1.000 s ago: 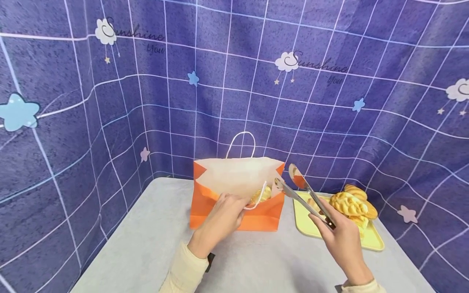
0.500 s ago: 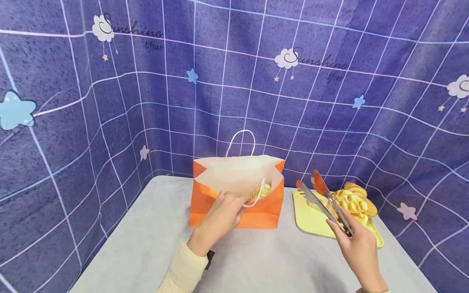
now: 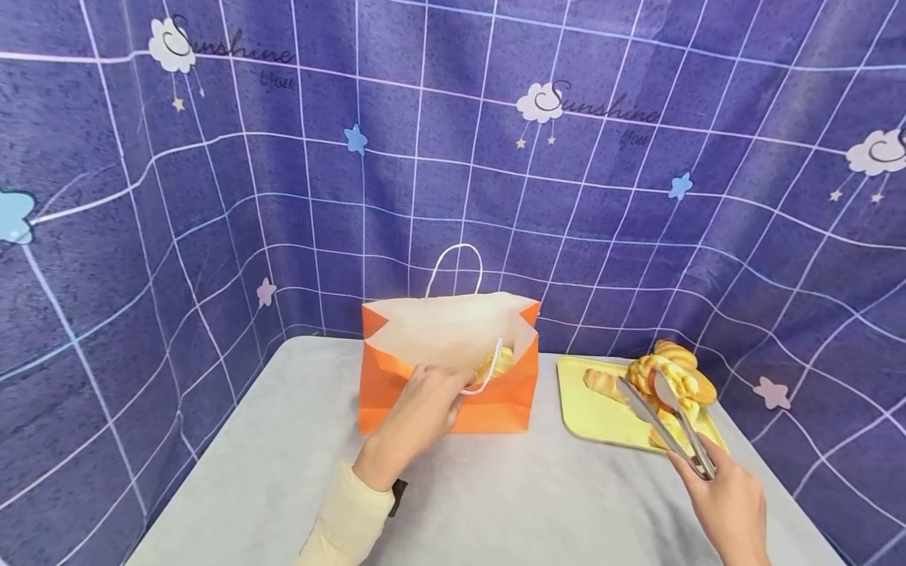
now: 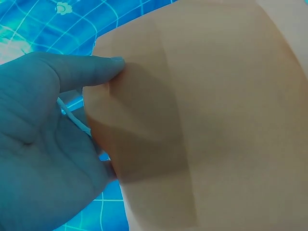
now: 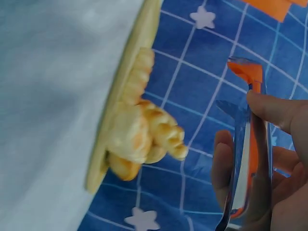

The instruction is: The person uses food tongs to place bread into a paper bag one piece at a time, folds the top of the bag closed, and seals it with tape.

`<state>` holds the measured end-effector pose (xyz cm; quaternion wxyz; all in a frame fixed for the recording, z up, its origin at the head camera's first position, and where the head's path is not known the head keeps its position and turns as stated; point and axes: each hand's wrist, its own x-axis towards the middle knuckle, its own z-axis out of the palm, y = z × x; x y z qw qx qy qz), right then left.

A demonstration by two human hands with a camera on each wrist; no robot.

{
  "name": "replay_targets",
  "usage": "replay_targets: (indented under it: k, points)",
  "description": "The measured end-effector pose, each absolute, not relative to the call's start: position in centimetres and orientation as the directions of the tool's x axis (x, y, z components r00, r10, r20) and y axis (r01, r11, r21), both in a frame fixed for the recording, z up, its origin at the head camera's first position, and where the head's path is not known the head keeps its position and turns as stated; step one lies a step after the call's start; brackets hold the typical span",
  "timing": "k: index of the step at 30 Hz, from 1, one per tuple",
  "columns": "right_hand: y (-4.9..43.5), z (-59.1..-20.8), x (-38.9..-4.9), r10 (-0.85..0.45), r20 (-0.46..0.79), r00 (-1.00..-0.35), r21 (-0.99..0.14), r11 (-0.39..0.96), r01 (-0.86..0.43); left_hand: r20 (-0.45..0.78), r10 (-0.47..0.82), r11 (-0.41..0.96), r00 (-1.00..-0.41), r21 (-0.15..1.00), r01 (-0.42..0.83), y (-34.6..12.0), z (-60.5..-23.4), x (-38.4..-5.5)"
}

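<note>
Silver tongs (image 3: 683, 421), gripped in my nearer right hand (image 3: 732, 499), point ahead to the bread (image 3: 688, 381) on the tray (image 3: 587, 413), right of the orange bag (image 3: 491, 413) my left hand (image 3: 432, 401) pinches.

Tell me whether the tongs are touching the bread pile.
Apart: the right wrist view shows blue curtain between the tongs and the bread pile, though they overlap in the head view.

1 bag (image 3: 491, 409) at 6 o'clock, 2 handles (image 3: 460, 245), 1 bread piece (image 3: 506, 362) visible inside. 1 tray (image 3: 587, 424) at 4 o'clock, 4+ breads (image 3: 647, 373), overlapping. 1 tongs (image 3: 654, 421), 2 hands (image 3: 421, 409), 1 desk (image 3: 495, 495).
</note>
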<state>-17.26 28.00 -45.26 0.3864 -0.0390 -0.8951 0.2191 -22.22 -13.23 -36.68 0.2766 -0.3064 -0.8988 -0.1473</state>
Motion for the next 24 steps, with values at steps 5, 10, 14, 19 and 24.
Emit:
replay_targets:
  k: [5,10,14,19,24]
  points:
    - [29.0,-46.6,-17.0,0.27,0.645,-0.715,-0.43,0.901,-0.048,0.594,0.465,0.769,-0.656,0.095,0.632,-13.3,-36.7,-22.3]
    - [29.9,-47.6,-16.7,0.331,0.596,-0.731,-0.463,0.886,0.023,0.593,0.467,0.771,-0.656,0.091,0.631,-13.3,-36.8,-22.4]
    - [30.6,-47.9,-16.4,0.395,0.52,-0.757,-0.496,0.862,0.108,0.597,0.466,0.775,-0.653,0.082,0.627,-13.2,-36.8,-22.3]
    - [31.2,-48.2,-16.1,0.445,0.442,-0.779,-0.517,0.836,0.184,0.6,0.465,0.779,-0.651,0.072,0.623,-13.2,-36.8,-22.3]
    - [31.7,-48.5,-16.0,0.47,0.41,-0.781,-0.525,0.822,0.22,0.593,0.462,0.782,-0.659,0.077,0.618,-13.2,-36.8,-22.2]
